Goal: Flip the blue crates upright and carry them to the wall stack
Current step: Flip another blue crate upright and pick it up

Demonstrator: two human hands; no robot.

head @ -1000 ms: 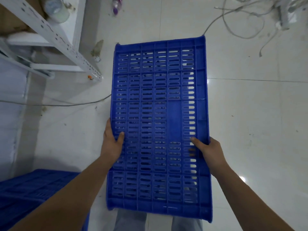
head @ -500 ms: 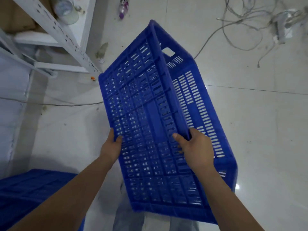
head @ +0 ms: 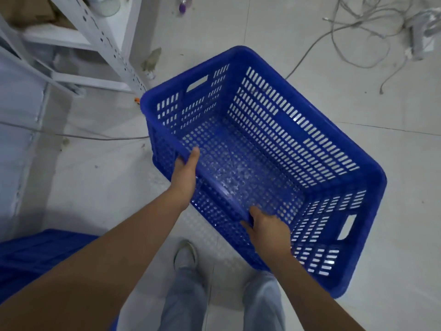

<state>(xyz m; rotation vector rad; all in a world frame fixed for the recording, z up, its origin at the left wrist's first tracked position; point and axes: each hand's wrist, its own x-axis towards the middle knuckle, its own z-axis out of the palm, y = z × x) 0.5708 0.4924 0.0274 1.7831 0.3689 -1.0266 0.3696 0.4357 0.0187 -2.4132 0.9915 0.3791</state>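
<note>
A: Crate — what kind, and where?

B: A blue slotted plastic crate [head: 274,149], open side up, tilted, held above the white tiled floor [head: 358,306]. Nothing lies inside it.

A: And the hands?

B: The left hand [head: 185,173] and right hand [head: 268,231] both clasp its near long rim. Another blue plastic crate [head: 35,256] sits at lower left; its contents can't be seen.

Two blue crates: one crate [head: 274,149] held open side up, another crate [head: 35,256] at lower left. Two hands: left hand [head: 185,173], right hand [head: 269,232]. One white shelf rack [head: 105,41]. One shoe [head: 185,255].
</note>
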